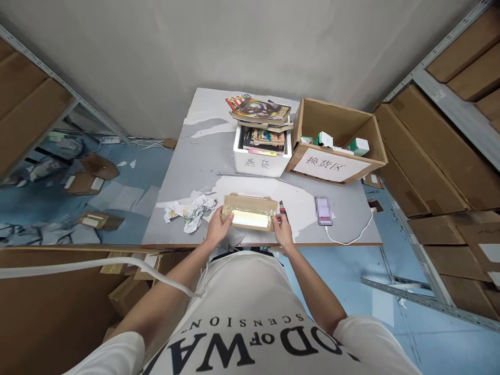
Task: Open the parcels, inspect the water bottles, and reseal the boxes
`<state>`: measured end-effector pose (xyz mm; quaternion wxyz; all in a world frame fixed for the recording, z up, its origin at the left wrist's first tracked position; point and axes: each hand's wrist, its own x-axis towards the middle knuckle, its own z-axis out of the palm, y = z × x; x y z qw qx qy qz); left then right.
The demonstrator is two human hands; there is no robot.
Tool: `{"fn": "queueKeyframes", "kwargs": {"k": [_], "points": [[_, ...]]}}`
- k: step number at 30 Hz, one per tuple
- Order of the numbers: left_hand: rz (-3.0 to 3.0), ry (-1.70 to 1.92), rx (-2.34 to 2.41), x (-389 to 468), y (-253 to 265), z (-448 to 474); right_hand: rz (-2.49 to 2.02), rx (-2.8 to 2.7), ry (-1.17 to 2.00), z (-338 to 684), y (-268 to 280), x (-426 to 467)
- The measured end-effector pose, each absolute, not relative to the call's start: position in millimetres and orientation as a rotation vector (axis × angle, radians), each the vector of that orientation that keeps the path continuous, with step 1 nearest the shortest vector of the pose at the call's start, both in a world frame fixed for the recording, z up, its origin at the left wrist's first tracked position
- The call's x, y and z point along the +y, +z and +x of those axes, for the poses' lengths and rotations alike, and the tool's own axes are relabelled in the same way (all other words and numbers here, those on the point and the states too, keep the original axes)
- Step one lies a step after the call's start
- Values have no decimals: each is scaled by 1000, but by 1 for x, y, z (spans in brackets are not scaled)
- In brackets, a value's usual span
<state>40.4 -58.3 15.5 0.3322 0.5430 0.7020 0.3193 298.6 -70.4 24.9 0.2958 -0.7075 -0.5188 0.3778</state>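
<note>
Between my two hands is a small flat cardboard box (250, 206), with shiny clear tape across it and a white label on its near side. My left hand (219, 227) grips its left end, the thumb on top. At the right end my right hand (282, 229) holds the box by its edge. Just beyond my right hand lies a black and red utility knife (283, 208) on the table. Crumpled white paper (192, 211) rests to the left of my left hand.
A white foam box (261, 162) heaped with books (261, 110) stands at the back of the table (187, 156). Beside it is an open carton (336, 165) with small boxes inside. A phone (324, 211) charges at right. Cartons fill both sides; a white cable (117, 262) crosses at left.
</note>
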Motion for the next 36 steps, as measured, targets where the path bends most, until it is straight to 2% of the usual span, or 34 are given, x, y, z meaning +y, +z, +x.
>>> {"fn": "queueKeyframes", "kwargs": {"k": [6, 13, 20, 22, 27, 32, 36], "points": [[1377, 708, 1909, -64, 13, 41, -2090, -1646, 1023, 302, 47, -53], [1404, 472, 2013, -19, 39, 51, -2197, -1793, 935, 301, 61, -6], [1438, 338, 1998, -17, 17, 59, -2240, -1799, 995, 308, 31, -9], [1462, 392, 1963, -30, 2, 57, -2231, -1794, 1007, 305, 16, -26], [1729, 797, 2079, -59, -26, 57, -2123, -1660, 967, 302, -10, -53], [2490, 652, 1446, -65, -26, 62, -2133, -1511, 1148, 327, -20, -37], [2608, 607, 1423, -71, -27, 63, -2383, -1569, 980, 350, -30, -27]]}}
